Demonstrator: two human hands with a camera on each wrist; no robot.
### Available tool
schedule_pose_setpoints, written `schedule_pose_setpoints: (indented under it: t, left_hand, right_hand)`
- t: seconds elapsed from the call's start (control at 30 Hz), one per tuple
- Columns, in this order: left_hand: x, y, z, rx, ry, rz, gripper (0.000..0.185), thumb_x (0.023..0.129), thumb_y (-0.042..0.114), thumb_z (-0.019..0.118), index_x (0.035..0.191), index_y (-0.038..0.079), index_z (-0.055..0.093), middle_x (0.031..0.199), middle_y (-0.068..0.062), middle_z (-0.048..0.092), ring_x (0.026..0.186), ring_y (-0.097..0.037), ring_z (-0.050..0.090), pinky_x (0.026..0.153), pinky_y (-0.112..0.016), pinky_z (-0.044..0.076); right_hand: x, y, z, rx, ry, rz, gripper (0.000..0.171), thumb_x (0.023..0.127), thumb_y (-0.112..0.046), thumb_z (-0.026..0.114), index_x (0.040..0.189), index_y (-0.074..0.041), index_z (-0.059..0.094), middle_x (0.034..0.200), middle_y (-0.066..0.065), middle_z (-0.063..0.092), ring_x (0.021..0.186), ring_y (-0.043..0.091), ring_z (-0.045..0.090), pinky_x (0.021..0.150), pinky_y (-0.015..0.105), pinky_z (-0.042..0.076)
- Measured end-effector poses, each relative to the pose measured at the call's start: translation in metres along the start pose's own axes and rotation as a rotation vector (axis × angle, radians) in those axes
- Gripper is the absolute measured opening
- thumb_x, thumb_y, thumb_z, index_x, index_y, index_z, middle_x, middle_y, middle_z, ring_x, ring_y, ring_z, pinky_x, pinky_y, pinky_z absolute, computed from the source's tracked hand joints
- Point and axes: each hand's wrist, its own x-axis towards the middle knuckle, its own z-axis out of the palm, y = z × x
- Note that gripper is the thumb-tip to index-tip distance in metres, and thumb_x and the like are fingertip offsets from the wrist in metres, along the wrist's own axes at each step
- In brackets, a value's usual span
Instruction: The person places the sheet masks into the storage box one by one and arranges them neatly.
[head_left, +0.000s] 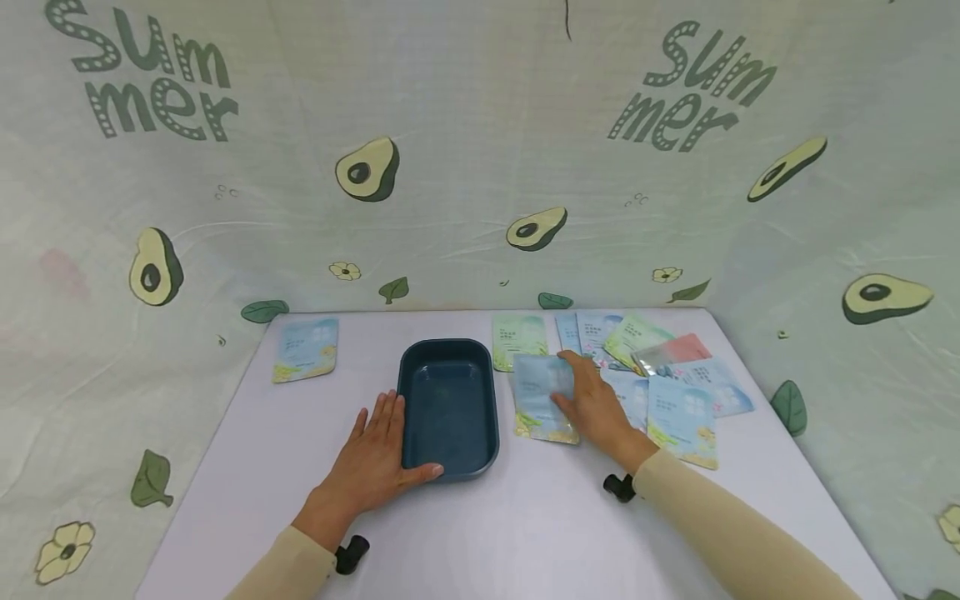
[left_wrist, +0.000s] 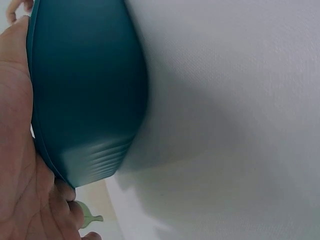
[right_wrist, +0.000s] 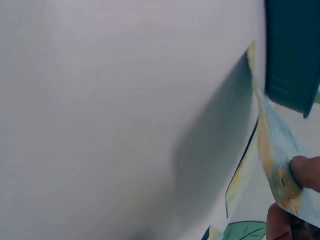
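Note:
A dark blue rectangular tray (head_left: pixel 450 407) stands in the middle of the white table. My left hand (head_left: pixel 372 457) rests against its left side, fingers straight along the rim and thumb at the near edge. In the left wrist view, the palm (left_wrist: pixel 20 145) lies close to the tray's outer wall (left_wrist: pixel 90 80). To the right of the tray, my right hand (head_left: pixel 600 408) pinches a light blue flat packet (head_left: pixel 540 396) by its right side. The right wrist view shows the packet (right_wrist: pixel 285 140) tilted off the table, with the thumb (right_wrist: pixel 306 172) on its face.
A green packet (head_left: pixel 519 337) lies behind the held one. Several blue and green packets, among them a front blue packet (head_left: pixel 682 417) and a red-and-clear one (head_left: pixel 671 353), overlap at the right. Another blue packet (head_left: pixel 306 348) lies at the far left. A printed cloth (head_left: pixel 450 208) hangs behind the table.

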Motion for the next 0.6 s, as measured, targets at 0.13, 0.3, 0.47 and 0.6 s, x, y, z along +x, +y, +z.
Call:
schedule_pose_setpoints:
  t: [0.13,0.3,0.47,0.6]
  left_hand:
    - [0.001,0.001,0.001,-0.008,-0.005,-0.007,0.136,0.083,0.093,0.051,0.166,-0.007,0.013,0.175,-0.024,0.013,0.164,-0.041,0.010,0.130,-0.064,0.013]
    - [0.001,0.001,0.001,-0.009,-0.012,-0.011,0.136,0.083,0.094,0.049,0.166,-0.007,0.013,0.175,-0.024,0.012,0.164,-0.041,0.009,0.130,-0.063,0.012]
    - [0.001,0.002,0.001,-0.009,-0.013,-0.008,0.135,0.083,0.094,0.050,0.166,-0.007,0.013,0.175,-0.024,0.013,0.164,-0.041,0.009,0.130,-0.063,0.012]
    - [0.000,0.002,0.001,-0.006,-0.006,-0.007,0.135,0.084,0.093,0.050,0.166,-0.008,0.013,0.175,-0.024,0.013,0.164,-0.040,0.010,0.130,-0.063,0.013]
  right_hand:
    - [0.005,-0.003,-0.004,0.092,-0.036,0.144,0.060,0.094,-0.017,0.083,0.145,-0.010,0.052,0.124,0.020,0.067,0.067,0.018,0.057,0.068,0.042,0.056]
    - [0.011,-0.003,-0.010,0.170,-0.121,0.289,0.042,0.096,-0.023,0.081,0.133,-0.014,0.065,0.093,0.014,0.072,0.058,0.016,0.048,0.052,0.032,0.043]
    - [0.015,-0.001,-0.015,0.221,-0.220,0.354,0.042,0.098,-0.022,0.078,0.137,-0.012,0.065,0.125,0.021,0.070,0.077,0.022,0.065,0.058,0.032,0.048]
    - [0.019,-0.001,-0.020,0.252,-0.271,0.376,0.043,0.099,-0.017,0.075,0.140,-0.011,0.065,0.137,0.028,0.065,0.111,0.040,0.070,0.070,0.037,0.057]
